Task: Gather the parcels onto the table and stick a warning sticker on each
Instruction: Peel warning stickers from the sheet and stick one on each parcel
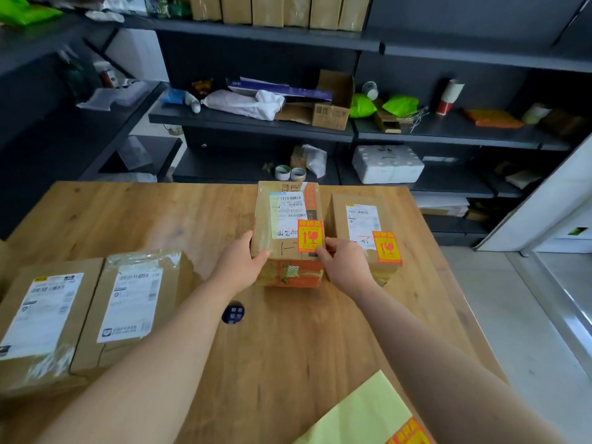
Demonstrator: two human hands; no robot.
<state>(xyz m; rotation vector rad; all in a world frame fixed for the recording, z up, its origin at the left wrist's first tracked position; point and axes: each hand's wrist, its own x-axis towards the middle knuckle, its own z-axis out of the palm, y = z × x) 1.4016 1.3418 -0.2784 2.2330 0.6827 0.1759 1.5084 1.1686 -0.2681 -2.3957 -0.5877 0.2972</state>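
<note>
Fragile-glass symbol on orange warning sticker (310,236) of centre parcel (288,232); label text (287,213) illegible.

Parcels on the desk (160,213): four cardboard boxes: far centre parcel (288,225), far right parcel (362,225), near left parcel (41,318), second near left parcel (134,302).
Shipping labels: four, one on each parcel.
Warning stickers applied: two: first sticker (310,236) on the far centre parcel, second sticker (387,247) on the far right parcel.
Parcels without a warning sticker: two, both near left.
Sticker backing sheets: one, yellow sheet (362,415).
Hands: two: left hand (238,262), right hand (344,262).
Tape rolls on the lower shelf: two (290,173).
</note>
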